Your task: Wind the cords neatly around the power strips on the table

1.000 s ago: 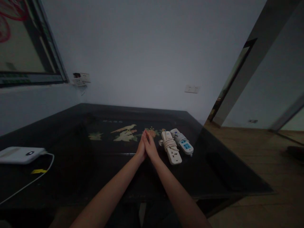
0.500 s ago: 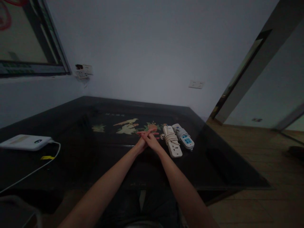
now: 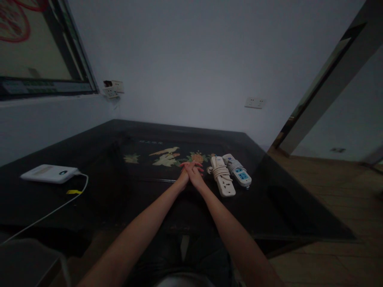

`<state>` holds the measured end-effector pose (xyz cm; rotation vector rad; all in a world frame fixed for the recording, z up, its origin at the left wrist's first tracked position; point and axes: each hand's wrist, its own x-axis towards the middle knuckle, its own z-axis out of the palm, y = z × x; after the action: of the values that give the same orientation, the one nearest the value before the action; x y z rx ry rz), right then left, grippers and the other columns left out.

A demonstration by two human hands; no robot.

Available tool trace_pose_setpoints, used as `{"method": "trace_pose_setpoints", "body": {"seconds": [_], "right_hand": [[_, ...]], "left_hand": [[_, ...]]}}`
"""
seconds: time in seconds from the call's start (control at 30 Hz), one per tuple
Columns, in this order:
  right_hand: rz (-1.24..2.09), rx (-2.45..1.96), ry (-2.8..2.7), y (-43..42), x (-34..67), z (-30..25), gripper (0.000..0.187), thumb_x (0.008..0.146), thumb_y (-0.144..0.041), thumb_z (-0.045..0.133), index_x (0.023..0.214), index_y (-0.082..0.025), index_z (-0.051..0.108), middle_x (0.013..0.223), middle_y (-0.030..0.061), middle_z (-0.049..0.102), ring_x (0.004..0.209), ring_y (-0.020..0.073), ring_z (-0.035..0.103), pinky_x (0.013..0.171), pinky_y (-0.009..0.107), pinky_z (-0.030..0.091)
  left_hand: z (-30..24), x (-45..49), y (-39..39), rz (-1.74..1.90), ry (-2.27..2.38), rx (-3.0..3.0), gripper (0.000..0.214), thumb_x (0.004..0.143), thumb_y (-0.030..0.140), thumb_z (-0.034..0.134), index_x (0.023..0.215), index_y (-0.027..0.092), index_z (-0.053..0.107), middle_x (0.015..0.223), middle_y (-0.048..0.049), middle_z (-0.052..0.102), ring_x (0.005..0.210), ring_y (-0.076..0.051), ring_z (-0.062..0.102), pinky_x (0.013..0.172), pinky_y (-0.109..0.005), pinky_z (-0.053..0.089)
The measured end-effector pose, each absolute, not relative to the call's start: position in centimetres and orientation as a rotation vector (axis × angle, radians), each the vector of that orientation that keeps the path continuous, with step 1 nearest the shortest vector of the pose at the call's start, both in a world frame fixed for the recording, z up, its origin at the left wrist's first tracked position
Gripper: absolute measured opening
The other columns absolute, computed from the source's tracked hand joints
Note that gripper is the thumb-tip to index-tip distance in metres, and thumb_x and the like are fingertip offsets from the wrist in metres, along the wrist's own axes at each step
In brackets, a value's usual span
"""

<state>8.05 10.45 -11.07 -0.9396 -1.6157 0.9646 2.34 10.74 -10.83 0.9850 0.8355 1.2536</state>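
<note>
My left hand (image 3: 183, 175) and my right hand (image 3: 195, 175) meet over the middle of the dark table (image 3: 119, 207). The right one crosses over the left, and their fingers overlap, stretched out and somewhat spread. Neither holds an object. Just right of them lies a white power strip (image 3: 228, 189) with its cord wound around it. Beside that is a second power strip (image 3: 243, 177) with blue sockets, its cord wrapped too. A flower and bird picture (image 3: 166, 159) decorates the tabletop beyond my hands.
At the left of the table lies a white power bank (image 3: 49, 173) with a white cable (image 3: 56, 209) running off the near edge. A yellow tag (image 3: 74, 191) is by the cable. Wall sockets (image 3: 254, 103) sit behind the table, and a window (image 3: 32, 48) is at upper left.
My hands stay together; the fingers, more widely crossed before, now lie closer over each other. The view has turned slightly left, so the whole scene sits further right.
</note>
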Motion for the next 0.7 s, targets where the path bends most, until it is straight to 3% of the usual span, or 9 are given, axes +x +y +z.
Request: {"method": "trace_pose_setpoints", "body": {"seconds": [0.17, 0.6, 0.7], "right_hand": [[0.96, -0.953, -1.604, 10.5, 8.0, -11.2, 0.042, 0.087, -0.05, 0.041, 0.095, -0.019, 0.068, 0.093, 0.0071, 0.067, 0.098, 0.0246, 0.061, 0.09, 0.036, 0.043], [0.932, -0.969, -1.625, 11.1, 8.0, -12.1, 0.033, 0.094, -0.037, 0.04, 0.101, -0.019, 0.067, 0.099, 0.0056, 0.066, 0.1, 0.0217, 0.061, 0.092, 0.036, 0.045], [0.913, -0.984, -1.63, 11.2, 7.9, -12.2, 0.027, 0.094, -0.035, 0.048, 0.109, -0.017, 0.062, 0.109, 0.0067, 0.063, 0.099, 0.0208, 0.061, 0.088, 0.04, 0.049]], "left_hand": [[-10.5, 2.1, 10.7, 1.213, 0.801, 0.999, 0.037, 0.084, 0.046, 0.05, 0.094, 0.013, 0.064, 0.079, -0.0097, 0.068, 0.076, -0.025, 0.067, 0.065, -0.033, 0.054], [-10.0, 1.8, 10.2, 1.215, 0.779, 1.004, 0.034, 0.088, 0.04, 0.043, 0.095, 0.015, 0.066, 0.076, -0.0107, 0.069, 0.084, -0.028, 0.067, 0.07, -0.035, 0.053], [-10.1, 1.8, 10.2, 1.228, 0.782, 1.001, 0.034, 0.088, 0.04, 0.045, 0.096, 0.015, 0.066, 0.077, -0.0108, 0.07, 0.084, -0.028, 0.067, 0.07, -0.035, 0.053]]}}
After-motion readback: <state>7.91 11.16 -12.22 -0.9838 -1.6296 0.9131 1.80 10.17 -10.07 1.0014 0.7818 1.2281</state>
